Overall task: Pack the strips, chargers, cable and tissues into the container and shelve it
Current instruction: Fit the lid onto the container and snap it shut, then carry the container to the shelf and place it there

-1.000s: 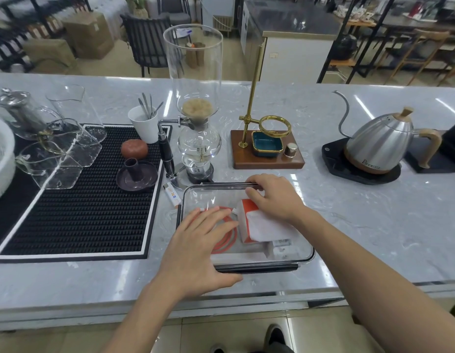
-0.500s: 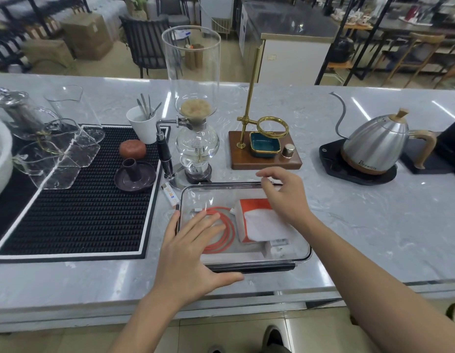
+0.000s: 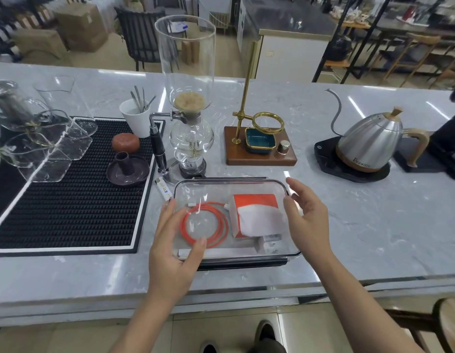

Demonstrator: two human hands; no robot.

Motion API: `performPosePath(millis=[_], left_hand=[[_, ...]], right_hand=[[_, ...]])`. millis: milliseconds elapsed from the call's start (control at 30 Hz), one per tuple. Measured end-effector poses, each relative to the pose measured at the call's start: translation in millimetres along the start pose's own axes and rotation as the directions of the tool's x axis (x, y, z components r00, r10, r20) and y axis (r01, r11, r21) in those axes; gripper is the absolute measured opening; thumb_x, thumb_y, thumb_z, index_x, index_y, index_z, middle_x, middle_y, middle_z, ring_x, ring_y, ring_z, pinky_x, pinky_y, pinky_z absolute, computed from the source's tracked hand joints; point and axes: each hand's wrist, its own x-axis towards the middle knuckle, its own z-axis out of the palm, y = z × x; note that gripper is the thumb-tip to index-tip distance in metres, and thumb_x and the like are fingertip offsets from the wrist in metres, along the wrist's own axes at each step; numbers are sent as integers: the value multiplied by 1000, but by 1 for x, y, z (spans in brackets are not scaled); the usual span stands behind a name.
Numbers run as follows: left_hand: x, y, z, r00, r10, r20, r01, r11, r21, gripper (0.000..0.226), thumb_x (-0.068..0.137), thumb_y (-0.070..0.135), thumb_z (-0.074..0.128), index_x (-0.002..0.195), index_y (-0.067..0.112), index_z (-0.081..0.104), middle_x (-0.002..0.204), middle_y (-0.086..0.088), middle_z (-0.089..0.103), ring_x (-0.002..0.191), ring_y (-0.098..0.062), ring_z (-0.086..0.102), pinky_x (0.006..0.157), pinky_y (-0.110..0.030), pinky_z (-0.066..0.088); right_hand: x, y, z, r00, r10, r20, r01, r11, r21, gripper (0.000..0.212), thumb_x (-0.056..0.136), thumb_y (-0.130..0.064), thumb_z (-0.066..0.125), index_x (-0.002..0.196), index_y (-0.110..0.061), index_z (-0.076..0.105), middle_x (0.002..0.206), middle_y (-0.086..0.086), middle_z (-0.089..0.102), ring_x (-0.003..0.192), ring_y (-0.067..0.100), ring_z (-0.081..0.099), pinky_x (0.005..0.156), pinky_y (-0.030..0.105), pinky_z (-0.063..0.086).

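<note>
Packing looks nearly finished. The clear container (image 3: 236,220) sits at the near edge of the counter (image 3: 361,225), just in front of the glass coffee siphon (image 3: 188,118). Inside it lie the coiled orange cable (image 3: 204,225), the orange-and-white tissue pack (image 3: 257,215) to the cable's right, and white pieces along the near wall that are probably the chargers (image 3: 268,242) and a strip, though they are hard to tell apart. The left hand (image 3: 175,253) is open, thumb resting at the container's near left corner; the right hand (image 3: 306,215) hovers open at its right side, holding nothing. Whether a lid is on I cannot tell. Lifting and shelving are not yet done.
</note>
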Motion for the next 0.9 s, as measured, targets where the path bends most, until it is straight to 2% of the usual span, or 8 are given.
performPosePath(millis=[133, 200, 333, 433, 533, 633, 800, 900], left_hand=[[-2, 1, -1, 999, -27, 31, 28, 999, -43, 71, 74, 39, 75, 140, 30, 50, 163, 1, 25, 150, -13, 24, 115, -17, 27], [-4, 0, 0, 997, -64, 33, 66, 996, -63, 80, 71, 40, 77, 143, 24, 47, 164, 2, 21, 151, -10, 19, 114, -14, 24], [-11, -2, 4, 977, -212, 23, 212, 950, -227, 94, 67, 37, 79, 149, 20, 38, 157, 16, 35, 145, -2, 29, 110, -9, 27], [-16, -7, 8, 961, -274, 23, 264, 899, -348, 94, 68, 33, 78, 151, 29, 34, 152, 25, 38, 143, -1, 32, 115, -24, 31], [-18, -15, 10, 950, -310, 33, 295, 860, -416, 91, 72, 29, 76, 151, 37, 33, 157, 13, 38, 146, -11, 32, 118, -47, 24], [-20, -19, 12, 942, -332, 55, 318, 825, -467, 86, 75, 26, 74, 150, 40, 34, 158, 4, 38, 147, -16, 31, 119, -53, 20], [-21, -21, 14, 924, -380, 32, 347, 804, -483, 88, 71, 22, 75, 150, 33, 38, 153, 3, 46, 143, -17, 40, 115, -43, 30], [-25, -16, 17, 914, -405, -1, 350, 790, -504, 84, 72, 14, 72, 148, 35, 42, 148, 4, 52, 139, -16, 46, 109, -29, 43]], right_hand=[[-27, 14, -2, 993, 45, 111, -47, 999, 19, 46, 94, -17, 62, 138, -26, 52, 147, -12, 47, 137, 3, 41, 112, 30, 39], [-38, 22, -2, 986, 87, 140, -102, 989, 107, 57, 91, -19, 67, 144, -26, 45, 154, -13, 38, 140, 3, 36, 114, 33, 37], [-48, 33, -1, 966, 188, 177, -233, 931, 280, 71, 85, -29, 66, 148, -36, 33, 152, -15, 40, 135, -1, 42, 113, 39, 38], [-51, 42, 1, 961, 184, 206, -251, 895, 369, 69, 85, -29, 61, 149, -32, 36, 151, -12, 44, 138, 4, 40, 116, 44, 32], [-53, 48, 4, 962, 192, 193, -257, 876, 408, 71, 80, -34, 58, 148, -29, 39, 150, -8, 46, 139, 10, 41, 116, 50, 30], [-53, 53, 6, 958, 212, 194, -280, 839, 467, 75, 76, -34, 60, 148, -28, 39, 150, -4, 46, 138, 17, 43, 114, 57, 31], [-53, 57, 8, 955, 210, 210, -292, 789, 540, 75, 77, -23, 58, 149, -27, 38, 152, -1, 44, 140, 23, 40, 114, 59, 28], [-50, 56, 7, 970, 182, 162, -241, 813, 531, 77, 75, -31, 58, 149, -22, 37, 152, 0, 43, 141, 21, 38, 116, 58, 26]])
